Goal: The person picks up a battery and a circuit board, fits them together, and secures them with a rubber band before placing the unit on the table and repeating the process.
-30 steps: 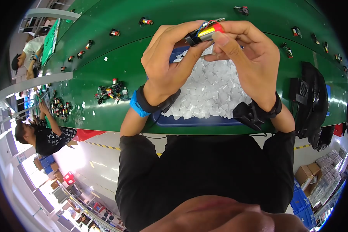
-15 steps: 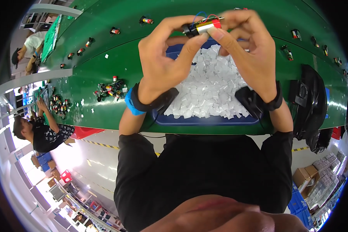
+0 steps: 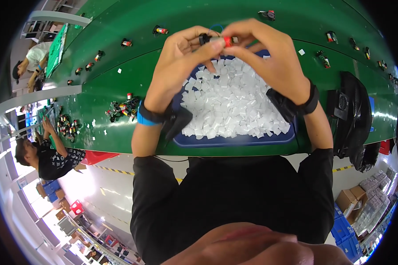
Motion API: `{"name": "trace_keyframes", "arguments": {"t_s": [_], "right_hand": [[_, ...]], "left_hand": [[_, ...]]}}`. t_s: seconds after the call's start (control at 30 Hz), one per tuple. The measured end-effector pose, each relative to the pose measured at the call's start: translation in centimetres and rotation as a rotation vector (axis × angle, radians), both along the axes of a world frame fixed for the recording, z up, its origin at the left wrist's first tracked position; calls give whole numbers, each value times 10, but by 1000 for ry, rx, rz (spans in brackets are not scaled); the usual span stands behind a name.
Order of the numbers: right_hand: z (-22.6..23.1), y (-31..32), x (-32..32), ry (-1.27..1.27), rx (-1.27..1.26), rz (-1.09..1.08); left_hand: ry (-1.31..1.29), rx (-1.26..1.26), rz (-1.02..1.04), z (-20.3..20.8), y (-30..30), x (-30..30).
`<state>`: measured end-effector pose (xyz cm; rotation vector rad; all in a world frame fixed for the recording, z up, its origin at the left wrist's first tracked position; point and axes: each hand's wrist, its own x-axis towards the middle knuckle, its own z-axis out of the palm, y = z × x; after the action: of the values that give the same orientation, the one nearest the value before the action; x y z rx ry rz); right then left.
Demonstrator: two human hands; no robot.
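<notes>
Left of the blue tray [image 3: 234, 141] of white slips lies a heap of small parts [image 3: 124, 108] on the green belt [image 3: 101, 132]. Above the tray, the left hand [image 3: 181, 62] and right hand [image 3: 269, 57] pinch one small red-tipped cylinder [image 3: 217, 40] between fingertips. A black fan unit [image 3: 349, 115] stands right of the tray.

A long green conveyor belt [image 3: 119, 79] is running across the view, curving toward its ends. A shallow blue tray [image 3: 234, 140] heaped with small white slips [image 3: 230, 106] is sitting on it near the front edge. A cluster of small red-and-black parts [image 3: 123, 108] is lying just left of the tray, single parts [image 3: 160, 30] are lying scattered farther back, and a black fan [image 3: 347, 115] is standing at the right.
</notes>
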<state>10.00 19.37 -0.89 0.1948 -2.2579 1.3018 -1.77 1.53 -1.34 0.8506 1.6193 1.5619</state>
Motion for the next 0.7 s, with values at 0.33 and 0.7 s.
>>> {"name": "trace_keyframes", "arguments": {"t_s": [0.33, 0.7], "right_hand": [[-81, 159, -64, -137, 682, -324], [10, 39, -10, -558, -13, 250]], "left_hand": [[915, -569, 93, -89, 39, -144], [622, -43, 61, 26, 0, 3]]}}
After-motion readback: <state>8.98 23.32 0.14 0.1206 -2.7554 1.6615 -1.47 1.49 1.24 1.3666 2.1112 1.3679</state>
